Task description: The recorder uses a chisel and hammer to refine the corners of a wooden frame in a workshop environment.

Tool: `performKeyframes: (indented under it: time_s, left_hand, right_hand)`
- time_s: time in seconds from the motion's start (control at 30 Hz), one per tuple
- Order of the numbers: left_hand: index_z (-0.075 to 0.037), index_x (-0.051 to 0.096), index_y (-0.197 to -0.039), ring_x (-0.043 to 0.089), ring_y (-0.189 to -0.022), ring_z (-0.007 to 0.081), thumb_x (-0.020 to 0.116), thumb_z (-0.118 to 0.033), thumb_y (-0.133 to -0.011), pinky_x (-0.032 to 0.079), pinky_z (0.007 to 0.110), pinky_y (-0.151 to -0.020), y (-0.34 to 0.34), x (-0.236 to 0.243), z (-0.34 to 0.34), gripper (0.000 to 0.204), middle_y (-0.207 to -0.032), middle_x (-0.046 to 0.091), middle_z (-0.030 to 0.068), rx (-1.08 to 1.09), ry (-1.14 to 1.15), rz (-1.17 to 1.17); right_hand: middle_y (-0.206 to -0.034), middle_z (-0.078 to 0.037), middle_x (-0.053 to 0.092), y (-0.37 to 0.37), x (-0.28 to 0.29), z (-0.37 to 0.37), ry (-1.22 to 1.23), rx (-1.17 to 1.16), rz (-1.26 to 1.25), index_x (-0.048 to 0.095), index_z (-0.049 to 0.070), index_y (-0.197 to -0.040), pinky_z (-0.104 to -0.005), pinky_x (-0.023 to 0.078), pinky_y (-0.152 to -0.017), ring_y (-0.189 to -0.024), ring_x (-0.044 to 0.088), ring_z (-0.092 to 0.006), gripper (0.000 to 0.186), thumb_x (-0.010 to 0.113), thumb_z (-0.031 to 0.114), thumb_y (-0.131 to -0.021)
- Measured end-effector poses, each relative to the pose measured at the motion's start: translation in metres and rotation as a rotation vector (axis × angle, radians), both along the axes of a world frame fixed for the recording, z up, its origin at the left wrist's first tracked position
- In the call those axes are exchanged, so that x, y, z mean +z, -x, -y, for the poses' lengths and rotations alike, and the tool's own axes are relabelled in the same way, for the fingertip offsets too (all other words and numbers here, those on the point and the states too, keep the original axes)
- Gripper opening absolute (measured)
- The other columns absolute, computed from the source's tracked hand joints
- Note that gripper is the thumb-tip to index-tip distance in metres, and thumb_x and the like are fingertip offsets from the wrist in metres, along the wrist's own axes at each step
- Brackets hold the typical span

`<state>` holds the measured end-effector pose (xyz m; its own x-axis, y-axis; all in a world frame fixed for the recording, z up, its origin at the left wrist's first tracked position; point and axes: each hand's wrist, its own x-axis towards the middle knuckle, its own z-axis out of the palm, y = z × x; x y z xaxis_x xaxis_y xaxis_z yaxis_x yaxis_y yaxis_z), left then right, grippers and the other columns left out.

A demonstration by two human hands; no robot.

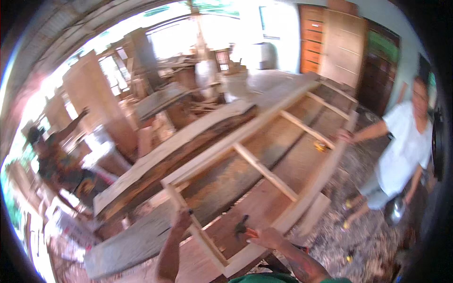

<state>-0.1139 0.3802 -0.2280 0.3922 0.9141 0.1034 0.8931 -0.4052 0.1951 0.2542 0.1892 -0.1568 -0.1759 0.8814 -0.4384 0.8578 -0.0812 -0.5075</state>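
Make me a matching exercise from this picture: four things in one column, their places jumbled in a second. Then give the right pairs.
Column one
1. Hammer
2. Left hand
3. Small yellow thing
4. Pale shirt

Column two
A. Near the long right side of the wooden frame
B. On the person at the picture's right
C. In the right hand
D. At the frame's near end

Right pairs: 1-C, 2-D, 3-A, 4-B
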Motion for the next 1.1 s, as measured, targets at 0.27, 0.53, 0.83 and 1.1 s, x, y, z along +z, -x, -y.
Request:
performKeyframes:
  time_s: [0.27, 0.53, 0.83, 1.1]
  left_hand:
    - [-0.009, 0.041, -0.131, 0.065, -0.095, 0.0462, 0.068, -0.015, -0.082, 0.055, 0.053, -0.080, -0.022, 0.067, 0.015, 0.056, -0.117, 0.060, 0.0254, 0.230, 0.036, 0.349]
    - [-0.003, 0.052, -0.125, 0.065, -0.098, 0.0433, 0.067, -0.039, -0.085, 0.053, 0.050, -0.086, -0.036, 0.035, 0.049, 0.056, -0.106, 0.063, 0.0271, 0.352, 0.285, 0.190]
    - [-0.006, 0.037, -0.136, 0.067, -0.092, 0.0446, 0.068, -0.035, -0.083, 0.055, 0.051, -0.077, -0.053, 0.032, 0.061, 0.068, -0.096, 0.067, 0.0264, 0.582, 0.447, 0.426]
    - [-0.011, 0.044, -0.131, 0.068, -0.085, 0.0450, 0.065, -0.031, -0.085, 0.056, 0.053, -0.072, -0.065, 0.037, 0.076, 0.054, -0.087, 0.069, 0.0247, 0.505, 0.161, 0.373]
  right_hand:
    - [-0.083, -0.024, 0.069, -0.002, -0.033, 0.001, -0.148, -0.097, 0.046, 0.070, 0.002, -0.090, -0.0511, 0.052, -0.077, -0.086, 0.067, -0.0431, 0.048, 0.073, 0.049, -0.078]
    - [-0.108, -0.025, 0.067, -0.008, -0.045, -0.004, -0.099, -0.006, 0.026, 0.060, 0.010, -0.127, -0.0510, 0.049, -0.090, -0.106, 0.062, -0.0431, 0.058, 0.060, 0.053, -0.088]
    - [-0.104, -0.029, 0.067, 0.006, 0.005, -0.005, -0.086, -0.010, 0.040, 0.067, -0.002, -0.108, -0.0505, 0.049, -0.087, -0.105, 0.063, -0.0440, 0.056, 0.063, 0.049, -0.086]
    - [-0.097, -0.030, 0.067, -0.005, -0.017, 0.000, -0.160, -0.068, 0.058, 0.067, -0.006, -0.102, -0.0521, 0.050, -0.082, -0.098, 0.064, -0.0464, 0.058, 0.063, 0.051, -0.086]
